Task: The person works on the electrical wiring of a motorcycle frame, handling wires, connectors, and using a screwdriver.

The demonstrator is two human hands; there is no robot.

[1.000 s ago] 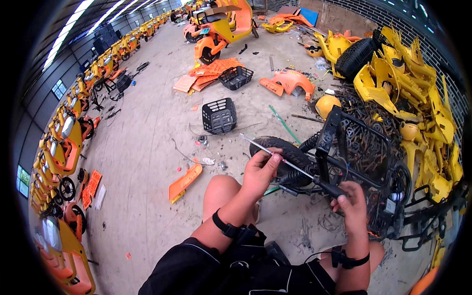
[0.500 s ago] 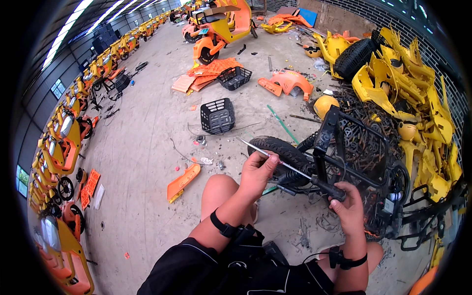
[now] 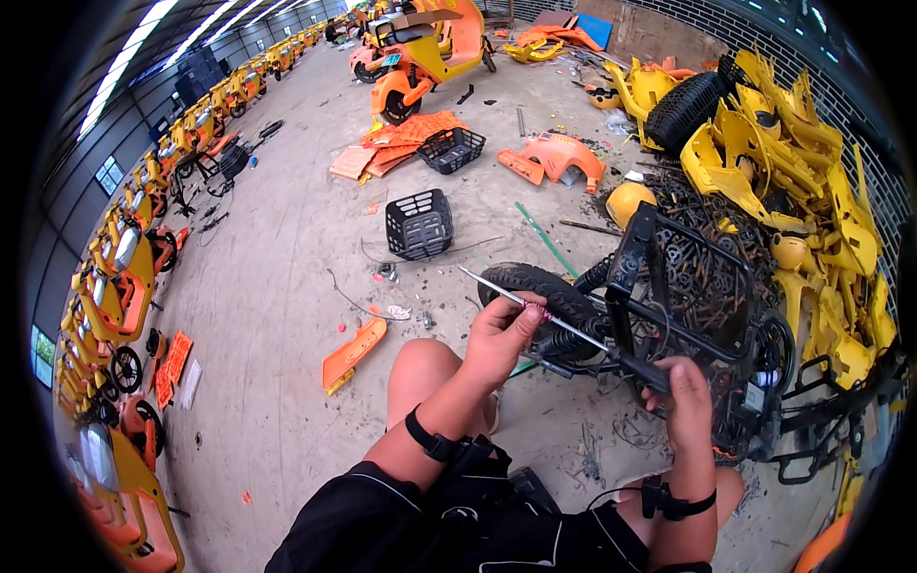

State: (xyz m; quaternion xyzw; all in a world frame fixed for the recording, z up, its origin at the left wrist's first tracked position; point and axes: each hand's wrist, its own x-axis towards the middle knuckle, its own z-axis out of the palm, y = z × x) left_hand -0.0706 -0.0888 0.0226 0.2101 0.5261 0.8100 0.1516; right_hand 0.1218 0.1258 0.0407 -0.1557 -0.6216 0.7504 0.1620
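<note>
A long screwdriver (image 3: 583, 340) lies slanted across both hands, its bare metal tip pointing up and left and its black handle at the lower right. My left hand (image 3: 497, 339) pinches the shaft partway along, where a small pinkish-red piece sits by the fingertips; what that piece is I cannot make out. Wrapped on the handle is my right hand (image 3: 686, 401). Just beyond the screwdriver rests a stripped black scooter frame (image 3: 626, 272) with a black tyre (image 3: 546, 285). The shaft passes in front of the tyre, and I cannot tell whether they touch.
Past the frame lies a heap of dark metal parts (image 3: 707, 229), with yellow body panels (image 3: 841, 229) piled at right. A black basket (image 3: 420, 224), an orange-yellow panel (image 3: 353, 351) and a green strip (image 3: 546, 239) are on the floor. Scooters (image 3: 124, 277) line the left.
The fingers of my right hand have shifted slightly on the screwdriver handle. My left hand stays at nearly the same place on the shaft. The whole view has moved a little.
</note>
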